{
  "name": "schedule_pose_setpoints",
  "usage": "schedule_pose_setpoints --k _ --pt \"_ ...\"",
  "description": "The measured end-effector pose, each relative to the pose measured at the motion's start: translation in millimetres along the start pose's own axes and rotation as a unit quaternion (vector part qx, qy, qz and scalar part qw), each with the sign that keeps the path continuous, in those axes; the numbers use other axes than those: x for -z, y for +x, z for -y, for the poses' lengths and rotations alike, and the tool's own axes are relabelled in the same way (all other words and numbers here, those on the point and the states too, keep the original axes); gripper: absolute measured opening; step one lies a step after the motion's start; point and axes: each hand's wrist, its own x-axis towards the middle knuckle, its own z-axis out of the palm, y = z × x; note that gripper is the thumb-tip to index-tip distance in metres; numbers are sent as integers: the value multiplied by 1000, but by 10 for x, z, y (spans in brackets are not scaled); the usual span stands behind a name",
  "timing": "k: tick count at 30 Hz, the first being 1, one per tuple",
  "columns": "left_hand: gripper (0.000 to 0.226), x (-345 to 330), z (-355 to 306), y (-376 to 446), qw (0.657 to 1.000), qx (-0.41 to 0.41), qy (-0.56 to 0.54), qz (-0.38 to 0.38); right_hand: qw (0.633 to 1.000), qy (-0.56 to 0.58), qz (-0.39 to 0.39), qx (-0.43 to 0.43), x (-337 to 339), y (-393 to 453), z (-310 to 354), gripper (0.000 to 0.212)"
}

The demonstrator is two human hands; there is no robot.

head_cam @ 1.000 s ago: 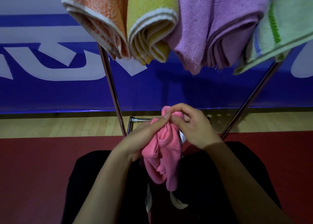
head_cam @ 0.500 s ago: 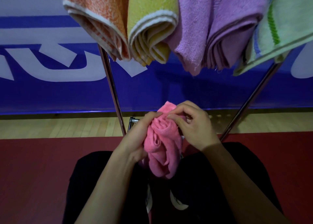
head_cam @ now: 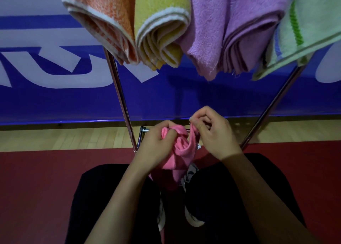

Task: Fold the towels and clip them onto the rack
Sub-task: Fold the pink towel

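left hand (head_cam: 156, 147) bunched around one end of a crumpled pink towel (head_cam: 181, 151), right hand (head_cam: 215, 133) pinching its other edge, held low between the chrome rack legs (head_cam: 120, 99). overhead: orange towel (head_cam: 103, 16), yellow towel (head_cam: 162, 25), purple towels (head_cam: 230, 27), green-striped towel (head_cam: 304, 25).

- The left hand (head_cam: 156, 147) is bare, with no ring, watch or glove on it.
- The right hand (head_cam: 215, 136) is bare as well, fingernails short and plain.
- Both forearms are uncovered up to the lower edge of the picture; no sleeve shows.
- The legs are covered by black trousers (head_cam: 239, 197) of a plain, dull cloth with no pattern or print.
- Below the trousers, pale shoes (head_cam: 191, 219) show partly, with white edges; their details are too dark to tell.
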Motion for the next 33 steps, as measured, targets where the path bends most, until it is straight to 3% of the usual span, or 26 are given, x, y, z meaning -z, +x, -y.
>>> schedule_pose_setpoints --k 7,12,18,33 --pt "30 -36 65 4 1000 1 9 -5 989 125 14 -71 -12 22 3 6" --pt "45 -65 82 22 999 1 12 -44 969 210 86 -102 73 44 -62 20" --pt "56 -63 125 47 996 22 -21 -81 971 201 100 -84 71 51 -86 4" --pt "35 -66 50 -41 996 -64 61 33 972 195 98 -89 24 54 -82 7"
